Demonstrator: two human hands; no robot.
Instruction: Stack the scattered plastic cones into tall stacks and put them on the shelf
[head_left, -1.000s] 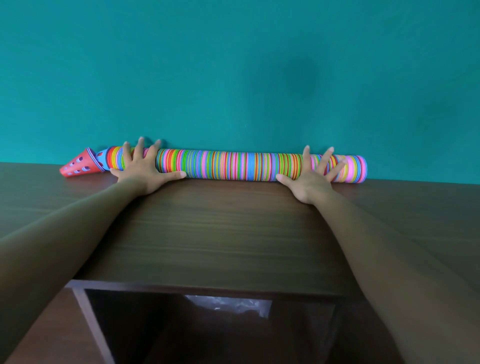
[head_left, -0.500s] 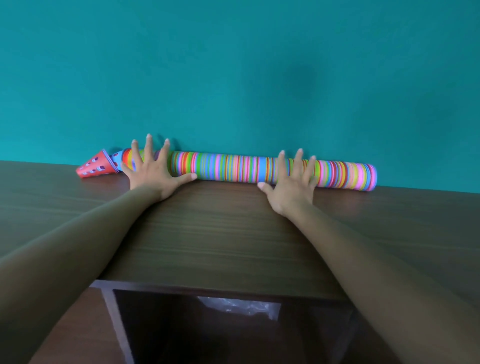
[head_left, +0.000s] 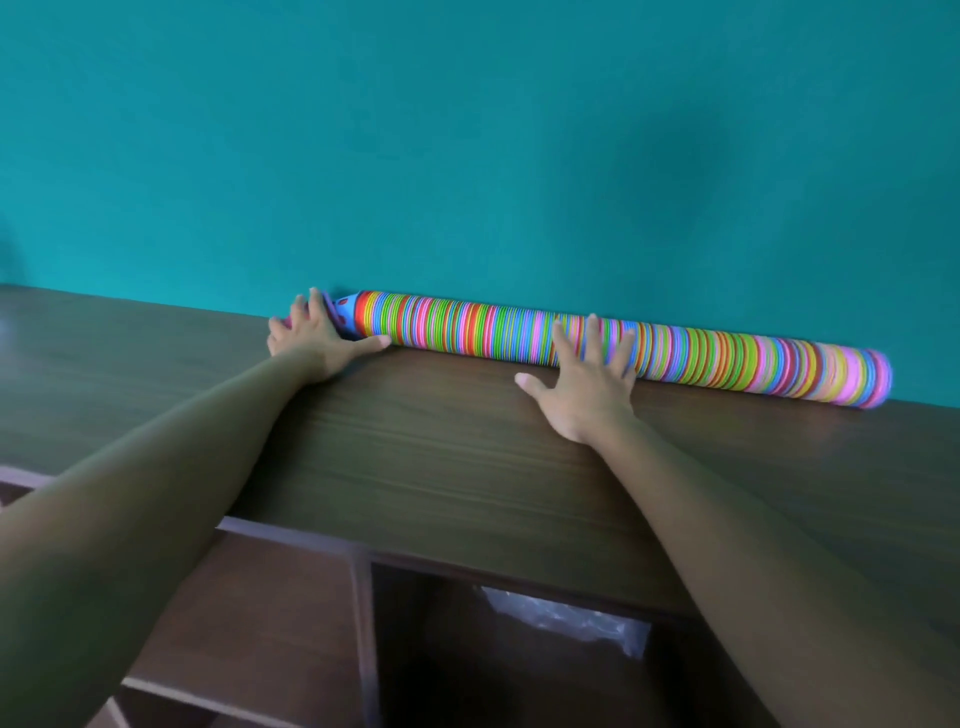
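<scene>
Striped in pink, green, orange, red and blue: a long stack of plastic cones (head_left: 623, 348) lying on its side along the back edge of the dark wood-grain shelf top (head_left: 441, 441), hard against the teal wall (head_left: 467, 130). Narrow blue-tipped end to the left, wide pink rim at the far right, slightly blurred there.

Left hand (head_left: 317, 338) flat at the narrow end, fingers spread and straight, thumb stretched along the foot of the stack and touching it; covering the tip, with a sliver of pink or red plastic showing past the fingers. Nothing gripped; a released, pressing pose.

Right hand (head_left: 587, 384) laid against the middle of the stack, fingers straight and fanned up over the coloured rims, thumb held out to the left on the wood. Also released, touching rather than grasping. Both forearms bare, reaching forward from the lower corners across the shelf top.

Below the top board, open compartments in the same dark wood. In the one right of the upright divider (head_left: 363, 623), a crumpled piece of clear plastic film (head_left: 566, 618) at the back, partly in shadow; rest of its contents too dark to tell. To the left of the divider, a plain brown board (head_left: 249, 613) and a lighter edge strip beneath it; nothing lying on it in the part that shows.
</scene>
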